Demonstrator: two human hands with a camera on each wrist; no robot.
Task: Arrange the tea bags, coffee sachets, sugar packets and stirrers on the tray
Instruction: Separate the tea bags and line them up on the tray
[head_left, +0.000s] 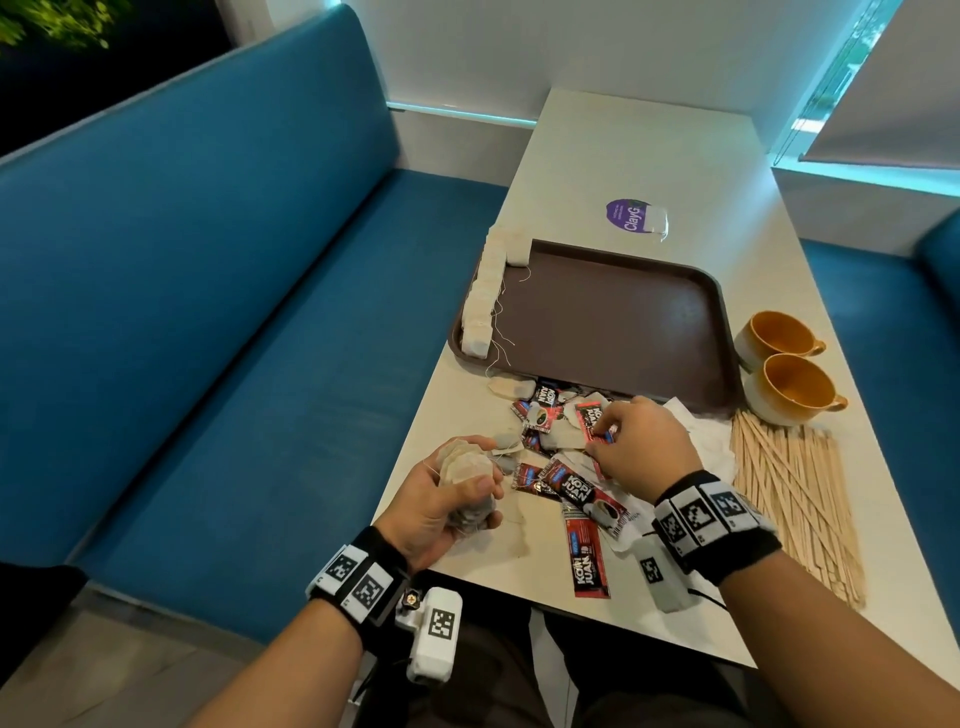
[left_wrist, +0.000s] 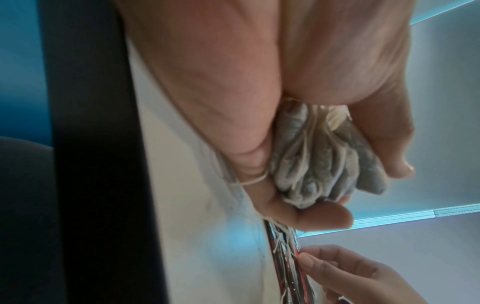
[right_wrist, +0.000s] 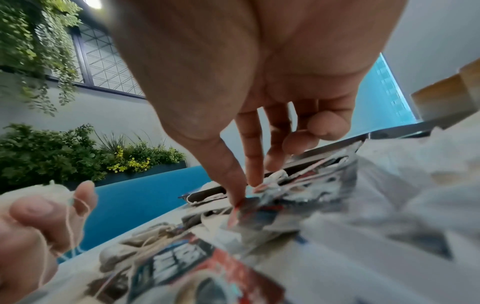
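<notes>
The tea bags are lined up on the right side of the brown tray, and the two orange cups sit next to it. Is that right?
Not quite. The head view shows the row of tea bags along the left side of the brown tray. The two orange cups do sit beside it.

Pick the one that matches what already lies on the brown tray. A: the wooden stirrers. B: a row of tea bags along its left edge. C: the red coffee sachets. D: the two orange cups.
B: a row of tea bags lines the left edge of the tray, while the stirrers, coffee sachets and cups all sit on the table beside it.
</notes>
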